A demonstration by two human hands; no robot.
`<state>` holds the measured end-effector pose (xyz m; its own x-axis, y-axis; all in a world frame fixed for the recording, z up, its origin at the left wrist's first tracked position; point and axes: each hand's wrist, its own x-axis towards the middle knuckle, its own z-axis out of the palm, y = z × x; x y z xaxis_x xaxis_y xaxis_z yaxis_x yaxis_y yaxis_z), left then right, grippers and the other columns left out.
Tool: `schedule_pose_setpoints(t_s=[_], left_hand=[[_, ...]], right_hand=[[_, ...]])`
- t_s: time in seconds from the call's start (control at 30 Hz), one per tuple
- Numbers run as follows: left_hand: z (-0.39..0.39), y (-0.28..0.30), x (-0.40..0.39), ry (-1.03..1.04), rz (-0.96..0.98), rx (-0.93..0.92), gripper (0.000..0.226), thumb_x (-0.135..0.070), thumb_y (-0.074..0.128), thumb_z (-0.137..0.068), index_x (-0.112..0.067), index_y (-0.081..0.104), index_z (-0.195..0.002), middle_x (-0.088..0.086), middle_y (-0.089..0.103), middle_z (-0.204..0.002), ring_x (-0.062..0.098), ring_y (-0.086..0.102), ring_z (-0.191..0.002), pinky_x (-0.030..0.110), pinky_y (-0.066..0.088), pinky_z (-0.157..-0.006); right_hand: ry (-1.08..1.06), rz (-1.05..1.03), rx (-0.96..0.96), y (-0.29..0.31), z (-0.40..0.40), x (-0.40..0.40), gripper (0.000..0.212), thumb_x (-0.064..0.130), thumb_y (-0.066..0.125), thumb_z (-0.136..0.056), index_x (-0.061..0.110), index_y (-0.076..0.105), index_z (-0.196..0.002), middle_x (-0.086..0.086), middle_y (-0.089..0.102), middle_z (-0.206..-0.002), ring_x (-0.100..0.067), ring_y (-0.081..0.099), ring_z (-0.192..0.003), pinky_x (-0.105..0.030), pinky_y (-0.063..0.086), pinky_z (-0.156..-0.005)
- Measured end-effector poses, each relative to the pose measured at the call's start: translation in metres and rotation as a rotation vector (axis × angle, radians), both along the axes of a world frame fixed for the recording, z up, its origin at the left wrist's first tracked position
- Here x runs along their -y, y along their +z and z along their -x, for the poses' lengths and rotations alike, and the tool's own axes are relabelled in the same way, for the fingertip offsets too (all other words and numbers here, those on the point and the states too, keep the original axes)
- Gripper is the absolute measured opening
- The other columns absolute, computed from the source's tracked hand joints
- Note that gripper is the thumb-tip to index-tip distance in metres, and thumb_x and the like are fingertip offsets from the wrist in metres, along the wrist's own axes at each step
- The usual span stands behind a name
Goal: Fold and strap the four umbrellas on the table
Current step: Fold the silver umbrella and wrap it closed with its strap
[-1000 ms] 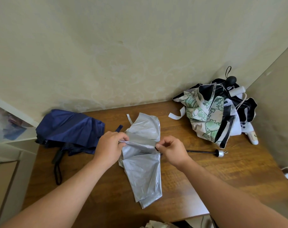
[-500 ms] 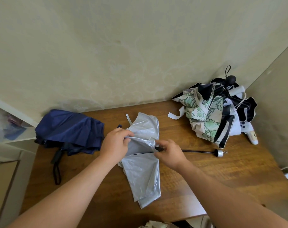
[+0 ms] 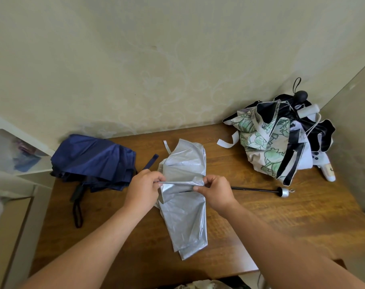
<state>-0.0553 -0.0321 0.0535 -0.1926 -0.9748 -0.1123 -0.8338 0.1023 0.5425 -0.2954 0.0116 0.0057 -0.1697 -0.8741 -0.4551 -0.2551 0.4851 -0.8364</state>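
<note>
Both hands pinch one fold of the silver umbrella (image 3: 183, 197) lying mid-table (image 3: 302, 222): left hand (image 3: 143, 189) at the fold's left end, right hand (image 3: 216, 192) at its right, fingers curled tight. Half a second ago the right hand sat lower, by the black shaft (image 3: 254, 189); it now grips cloth.
</note>
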Motion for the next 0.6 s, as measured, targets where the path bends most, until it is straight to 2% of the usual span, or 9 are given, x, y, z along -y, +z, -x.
schedule_pose_setpoints(t_s=[0.1, 0.17, 0.2, 0.27, 0.33, 0.43, 0.47, 0.53, 0.6], left_hand=[[-0.001, 0.001, -0.003, 0.024, -0.02, 0.024, 0.029, -0.01, 0.062, -0.1, -0.032, 0.074, -0.115, -0.012, 0.054, -0.103, 0.007, 0.059, -0.093, 0.021, 0.048, -0.078], [0.0, 0.003, -0.006, -0.044, -0.073, 0.004, 0.043, -0.008, 0.064, -0.095, -0.038, 0.066, -0.127, -0.016, 0.051, -0.117, 0.005, 0.055, -0.108, 0.026, 0.052, -0.091], [0.002, 0.003, -0.007, -0.087, -0.105, 0.0, 0.051, -0.011, 0.067, -0.092, -0.041, 0.061, -0.133, -0.018, 0.047, -0.125, 0.004, 0.048, -0.118, 0.028, 0.049, -0.098], [0.007, 0.003, -0.01, -0.142, -0.131, -0.004, 0.055, -0.022, 0.071, -0.09, -0.043, 0.055, -0.138, -0.02, 0.041, -0.133, 0.002, 0.037, -0.125, 0.028, 0.041, -0.104], [0.012, 0.0, -0.008, -0.13, -0.072, -0.044, 0.039, -0.032, 0.073, -0.093, -0.04, 0.063, -0.131, -0.019, 0.049, -0.128, 0.002, 0.046, -0.118, 0.027, 0.045, -0.1], [0.013, -0.004, -0.006, -0.106, 0.024, -0.081, 0.014, -0.03, 0.073, -0.097, -0.031, 0.076, -0.11, -0.018, 0.063, -0.104, 0.002, 0.059, -0.097, 0.03, 0.055, -0.085], [0.012, -0.005, -0.006, -0.114, 0.039, -0.081, 0.011, -0.029, 0.073, -0.096, -0.031, 0.077, -0.107, -0.018, 0.065, -0.1, 0.002, 0.06, -0.094, 0.03, 0.055, -0.082], [0.009, -0.006, -0.006, -0.107, 0.063, -0.082, 0.008, -0.027, 0.074, -0.096, -0.03, 0.078, -0.103, -0.018, 0.066, -0.097, 0.003, 0.061, -0.093, 0.029, 0.054, -0.079], [0.006, -0.006, -0.005, -0.074, 0.082, -0.075, 0.006, -0.028, 0.076, -0.094, -0.03, 0.079, -0.099, -0.018, 0.066, -0.096, 0.004, 0.061, -0.093, 0.031, 0.054, -0.08]], right_hand=[[-0.048, 0.002, 0.07, 0.0, 0.005, -0.004, 0.028, 0.017, 0.091, -0.078, 0.002, 0.068, -0.083, -0.015, 0.073, -0.082, -0.025, 0.07, -0.074, -0.05, 0.064, -0.077], [-0.084, 0.001, 0.137, 0.002, 0.008, -0.006, 0.02, 0.01, 0.091, -0.078, 0.01, 0.071, -0.078, -0.008, 0.076, -0.082, -0.026, 0.075, -0.081, -0.04, 0.064, -0.075], [-0.092, -0.002, 0.157, 0.002, 0.008, -0.007, 0.02, 0.008, 0.091, -0.078, 0.013, 0.071, -0.077, -0.005, 0.077, -0.082, -0.026, 0.075, -0.083, -0.038, 0.064, -0.075], [-0.085, -0.005, 0.174, 0.001, 0.008, -0.006, 0.023, 0.01, 0.093, -0.075, 0.008, 0.071, -0.081, -0.008, 0.077, -0.085, -0.028, 0.076, -0.086, -0.041, 0.065, -0.079], [-0.051, 0.008, 0.208, 0.002, 0.006, -0.006, 0.037, 0.019, 0.098, -0.07, 0.001, 0.071, -0.087, -0.017, 0.076, -0.091, -0.031, 0.076, -0.09, -0.05, 0.064, -0.085], [-0.023, 0.022, 0.314, 0.006, 0.004, -0.006, 0.074, 0.048, 0.1, -0.059, -0.007, 0.067, -0.096, -0.029, 0.069, -0.097, -0.029, 0.07, -0.087, -0.055, 0.061, -0.09], [-0.024, 0.025, 0.345, 0.009, 0.003, -0.005, 0.073, 0.049, 0.097, -0.064, -0.008, 0.066, -0.096, -0.028, 0.068, -0.093, -0.027, 0.067, -0.084, -0.053, 0.061, -0.089], [-0.046, 0.029, 0.358, 0.013, 0.004, -0.003, 0.042, 0.035, 0.086, -0.085, -0.003, 0.068, -0.085, -0.013, 0.065, -0.08, -0.018, 0.061, -0.076, -0.041, 0.057, -0.075], [-0.069, 0.045, 0.321, 0.012, 0.007, -0.001, 0.02, 0.02, 0.079, -0.093, 0.01, 0.073, -0.077, -0.01, 0.067, -0.078, -0.016, 0.062, -0.076, -0.043, 0.057, -0.076]])
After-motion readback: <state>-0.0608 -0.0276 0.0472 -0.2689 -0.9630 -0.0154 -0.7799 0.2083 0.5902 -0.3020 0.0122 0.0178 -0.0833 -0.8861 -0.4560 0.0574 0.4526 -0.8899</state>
